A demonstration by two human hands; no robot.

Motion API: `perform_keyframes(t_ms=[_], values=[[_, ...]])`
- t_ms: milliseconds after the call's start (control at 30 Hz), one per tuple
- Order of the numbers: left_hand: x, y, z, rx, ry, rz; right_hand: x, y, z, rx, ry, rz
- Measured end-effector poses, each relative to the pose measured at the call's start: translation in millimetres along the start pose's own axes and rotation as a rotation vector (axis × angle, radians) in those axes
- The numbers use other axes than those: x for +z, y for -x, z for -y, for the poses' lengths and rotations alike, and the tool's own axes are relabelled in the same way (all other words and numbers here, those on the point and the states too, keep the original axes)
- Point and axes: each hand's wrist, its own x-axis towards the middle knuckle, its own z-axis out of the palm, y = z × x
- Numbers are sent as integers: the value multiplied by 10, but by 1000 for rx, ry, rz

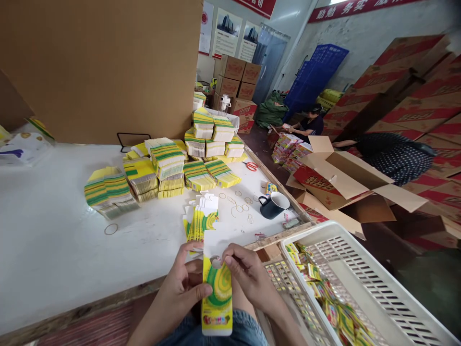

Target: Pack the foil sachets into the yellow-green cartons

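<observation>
A yellow and green folding carton with a white top flap is held upright over my lap, its printed front facing me. My left hand grips its left edge, the thumb lying on the front. My right hand pinches the upper right edge near the flap, its fingers curled close to a round cut-out. Just beyond my hands, several flat cartons lie fanned on the white table. Whether anything is inside the held carton is hidden from me.
Bundled carton stacks stand along the table's middle. A dark mug, red scissors and rubber bands lie to the right. A white plastic basket with small packets stands at the right, below open cardboard boxes. Two people are beyond.
</observation>
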Motion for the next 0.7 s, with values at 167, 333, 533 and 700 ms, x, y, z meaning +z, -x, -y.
perform_keyframes(t_ms=[167,333,533,700], values=[[-35,-58,2,-14,-58,-2,83,-5,-163,-2,-153,-228],[-90,-132,79,32,-303,-91,14,-8,-173,109,-159,-253],[-40,-147,101,45,-418,-41,63,-23,-95,241,170,-71],[-38,-149,65,77,-274,-82,129,-29,-115,202,416,-145]])
